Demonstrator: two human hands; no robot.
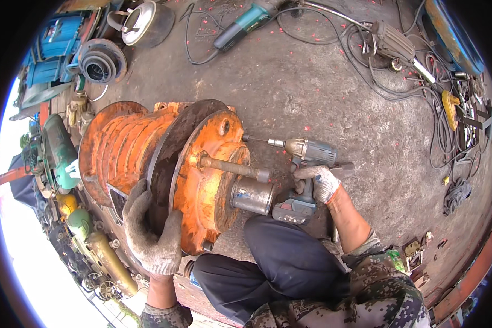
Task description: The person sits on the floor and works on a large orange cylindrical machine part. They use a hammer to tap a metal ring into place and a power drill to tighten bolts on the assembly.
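A ribbed orange motor lies on its side before my knees, its round end flange facing right. My left hand, in a grey work glove, straddles the flange rim, thumb on the orange side and fingers over the dark disc. A cordless impact wrench is gripped by its handle in my gloved right hand. Its long socket extension points left, the tip at a bolt near the flange's upper edge. A thick threaded rod and a grey shaft stick out of the end.
An angle grinder and a grey power tool with tangled cables lie on the concrete floor. A kettle, a flanged part and a blue machine stand at the far left. Several motors and cylinders line the left edge.
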